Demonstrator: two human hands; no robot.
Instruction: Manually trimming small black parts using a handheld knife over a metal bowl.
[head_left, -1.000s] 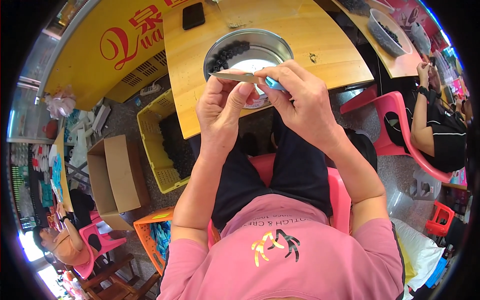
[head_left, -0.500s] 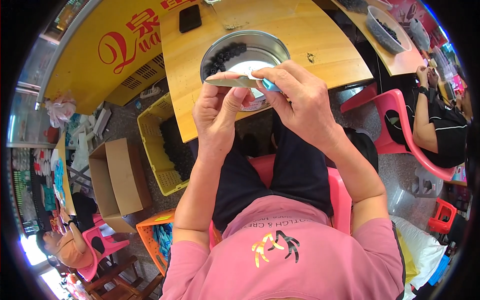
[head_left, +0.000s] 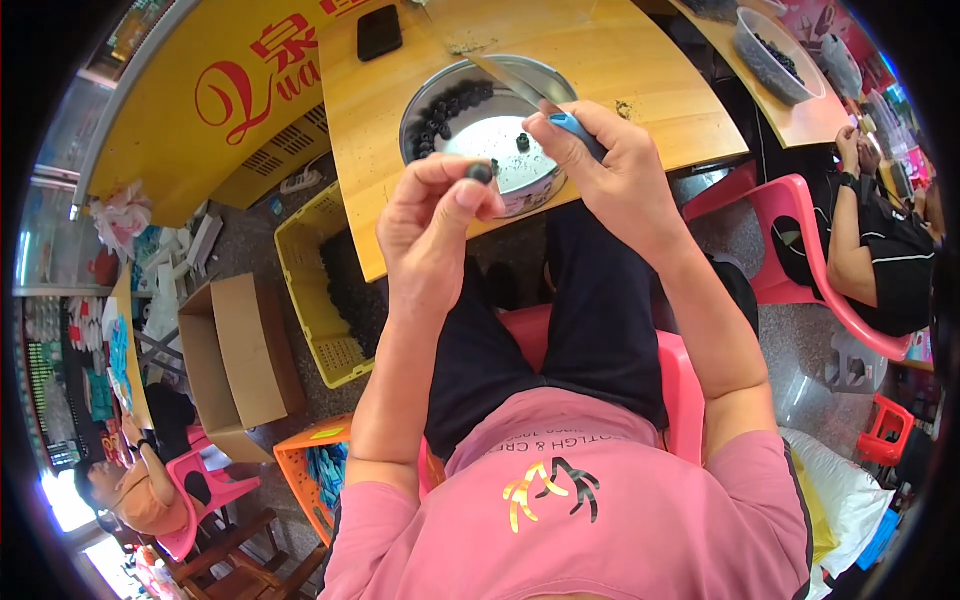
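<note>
Between its thumb and fingertips, my left hand (head_left: 430,225) pinches a small black round piece (head_left: 480,174) over the near rim of a metal bowl (head_left: 408,125). My right hand (head_left: 625,165) grips a knife (head_left: 520,88) by its blue handle, its blade pointing away over the bowl. Inside the bowl, several small black pieces (head_left: 437,112) are heaped along the left side, and one separate black piece (head_left: 523,142) lies near the middle. Dark crumbs speckle the bowl's bottom. The knife and the held piece are apart.
The bowl stands on a wooden table (head_left: 670,90) with a black phone (head_left: 380,33) at the far left. A yellow crate (head_left: 310,285) of dark pieces, a cardboard box (head_left: 240,350) and an orange crate (head_left: 300,480) stand left. Another person's arm (head_left: 850,225) is at right.
The knife has come off the piece in my left hand and swung away, its blade now pointing toward the far side. My hands have moved apart, and a separate black piece now shows in the bowl.
</note>
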